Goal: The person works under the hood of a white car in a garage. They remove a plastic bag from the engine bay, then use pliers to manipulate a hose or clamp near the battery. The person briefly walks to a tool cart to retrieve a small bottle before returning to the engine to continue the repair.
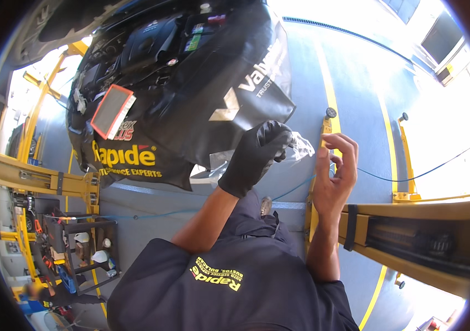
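Observation:
My left hand (258, 154), in a black glove, is closed with its fingers pinched together. A crumpled piece of clear plastic (302, 147) sticks out from its fingertips. More clear film (219, 161) shows beside the gloved wrist. Just to the right, my bare right hand (335, 175) is raised with fingers bent and thumb apart; nothing shows between them. Its fingertips are near the plastic, and I cannot tell if they touch it. Ahead on the left, a red-rimmed rectangular air filter (112, 112) leans on the black cover (207, 132) over the car's front.
Beyond the cover lies the open engine bay (149, 44). Yellow lift posts stand on the left (42, 174) and right (422, 243). A dark tool cart (94, 234) is at left. A blue hose (389, 179) crosses the painted floor (356, 94).

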Available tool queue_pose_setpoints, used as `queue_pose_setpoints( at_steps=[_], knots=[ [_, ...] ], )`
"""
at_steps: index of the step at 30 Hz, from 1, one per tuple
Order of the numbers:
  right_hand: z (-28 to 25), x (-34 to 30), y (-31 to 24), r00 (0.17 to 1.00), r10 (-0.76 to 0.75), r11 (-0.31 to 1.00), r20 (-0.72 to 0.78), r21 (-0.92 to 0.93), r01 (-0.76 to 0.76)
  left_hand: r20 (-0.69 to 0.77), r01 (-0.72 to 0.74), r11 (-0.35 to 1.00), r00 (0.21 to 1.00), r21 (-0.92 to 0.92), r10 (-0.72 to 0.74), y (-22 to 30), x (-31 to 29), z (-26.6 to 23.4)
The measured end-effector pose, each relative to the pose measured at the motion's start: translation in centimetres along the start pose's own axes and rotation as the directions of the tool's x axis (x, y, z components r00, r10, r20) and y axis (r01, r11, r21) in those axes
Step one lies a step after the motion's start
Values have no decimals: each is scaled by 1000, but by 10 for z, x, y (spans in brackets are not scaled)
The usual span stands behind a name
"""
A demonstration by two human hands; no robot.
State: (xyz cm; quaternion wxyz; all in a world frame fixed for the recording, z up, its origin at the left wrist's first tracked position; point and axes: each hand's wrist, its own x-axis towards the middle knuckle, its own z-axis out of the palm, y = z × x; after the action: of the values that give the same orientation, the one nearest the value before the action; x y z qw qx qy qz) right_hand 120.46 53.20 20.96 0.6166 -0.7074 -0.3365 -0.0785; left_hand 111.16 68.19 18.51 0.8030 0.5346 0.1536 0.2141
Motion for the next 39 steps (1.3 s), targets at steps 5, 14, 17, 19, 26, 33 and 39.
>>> queue_pose_setpoints(
  at_steps=[5, 14, 17, 19, 26, 33, 39],
  knots=[
    [21, 87, 48, 941, 313, 934, 127, 141, -330, -22, -23, 1000, 1000, -15, 22, 17, 96, 32],
    [69, 279, 156, 924, 134, 945, 357, 235, -228, -131, -207, 974, 972, -91, 194, 6, 299, 32],
    [81, 349, 194, 922, 101, 979, 373, 127, -159, -125, -260, 956, 962, -137, 244, 12, 374, 40],
    [90, 396, 218, 923, 29, 953, 385, 267, -141, -130, -278, 945, 957, -170, 258, 10, 415, 45],
    [115, 537, 295, 766, 117, 826, 632, 366, -428, 76, -557, 759, 820, 338, 568, 8, 561, 31],
    [182, 653, 353, 716, -177, 975, 675, 220, 34, -333, -350, 904, 845, 244, 417, 18, 658, 18],
    [272, 734, 342, 650, -317, 920, 691, 391, 33, -398, -342, 627, 542, 700, 740, 60, 712, -2]
  ],
)
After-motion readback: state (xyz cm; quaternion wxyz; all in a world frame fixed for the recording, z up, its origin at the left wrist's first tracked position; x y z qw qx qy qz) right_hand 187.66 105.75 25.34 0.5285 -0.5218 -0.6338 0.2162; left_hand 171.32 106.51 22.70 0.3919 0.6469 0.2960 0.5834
